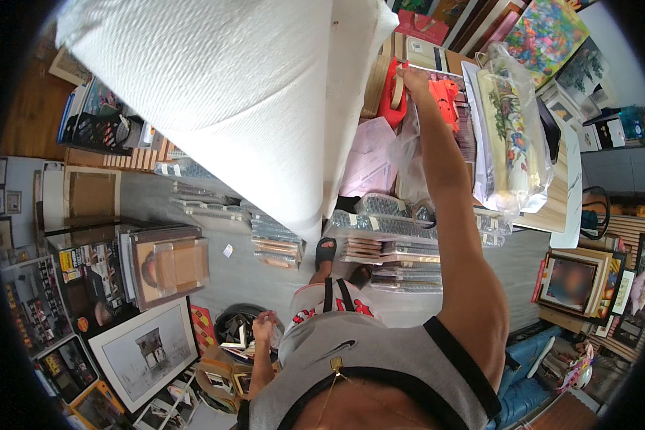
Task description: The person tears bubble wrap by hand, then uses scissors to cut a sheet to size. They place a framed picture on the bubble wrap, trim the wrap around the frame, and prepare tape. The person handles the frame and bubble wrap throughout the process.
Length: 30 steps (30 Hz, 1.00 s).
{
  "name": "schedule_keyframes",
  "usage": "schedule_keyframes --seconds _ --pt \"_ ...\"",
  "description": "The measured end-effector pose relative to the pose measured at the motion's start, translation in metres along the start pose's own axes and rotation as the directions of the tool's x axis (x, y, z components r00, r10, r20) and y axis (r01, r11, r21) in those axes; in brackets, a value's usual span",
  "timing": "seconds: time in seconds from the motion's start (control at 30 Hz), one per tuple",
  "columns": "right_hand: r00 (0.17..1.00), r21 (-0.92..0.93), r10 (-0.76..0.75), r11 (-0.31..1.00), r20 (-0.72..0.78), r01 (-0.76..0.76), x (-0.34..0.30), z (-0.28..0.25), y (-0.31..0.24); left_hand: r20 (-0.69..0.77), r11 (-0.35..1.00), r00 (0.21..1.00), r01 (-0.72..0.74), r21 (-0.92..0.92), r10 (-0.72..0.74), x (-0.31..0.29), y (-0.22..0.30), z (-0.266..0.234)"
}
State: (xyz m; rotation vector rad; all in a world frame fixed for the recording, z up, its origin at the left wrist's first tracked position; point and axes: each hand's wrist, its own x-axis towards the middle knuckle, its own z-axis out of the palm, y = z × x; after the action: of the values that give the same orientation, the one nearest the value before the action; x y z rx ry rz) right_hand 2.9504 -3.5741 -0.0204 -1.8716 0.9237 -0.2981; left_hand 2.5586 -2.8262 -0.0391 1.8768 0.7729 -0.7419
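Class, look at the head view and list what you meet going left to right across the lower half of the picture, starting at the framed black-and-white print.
Framed black-and-white print → left hand → stacked picture frames on the floor → right upper arm → framed picture with a dark centre.

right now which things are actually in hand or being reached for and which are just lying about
In hand or reached for:
- right hand at the tape roll on the table
- left hand, low by the hip; whether it holds anything cannot be told
- big white roll, up close

Lying about:
- wrapped floral roll
- stacked frames
- framed print
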Motion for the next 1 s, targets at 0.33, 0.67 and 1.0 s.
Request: schedule_keyframes --seconds 0.33,0.67,1.0 --pt "0.920 -0.145 -0.305 0.950 -0.248 0.276 0.000 0.001 0.006 -0.027 0.999 0.999 0.030 -0.035 -0.031 0.002 -0.007 -0.008" --pt "0.927 0.284 -0.265 0.897 -0.263 0.338 0.014 0.007 0.003 0.016 0.996 1.000 0.002 -0.094 0.000 0.001 -0.026 -0.020" --pt "0.956 -0.062 -0.154 0.988 -0.251 0.143 0.034 0.006 -0.025 0.071 0.984 0.995 -0.063 -0.168 0.076 -0.002 -0.025 -0.023"
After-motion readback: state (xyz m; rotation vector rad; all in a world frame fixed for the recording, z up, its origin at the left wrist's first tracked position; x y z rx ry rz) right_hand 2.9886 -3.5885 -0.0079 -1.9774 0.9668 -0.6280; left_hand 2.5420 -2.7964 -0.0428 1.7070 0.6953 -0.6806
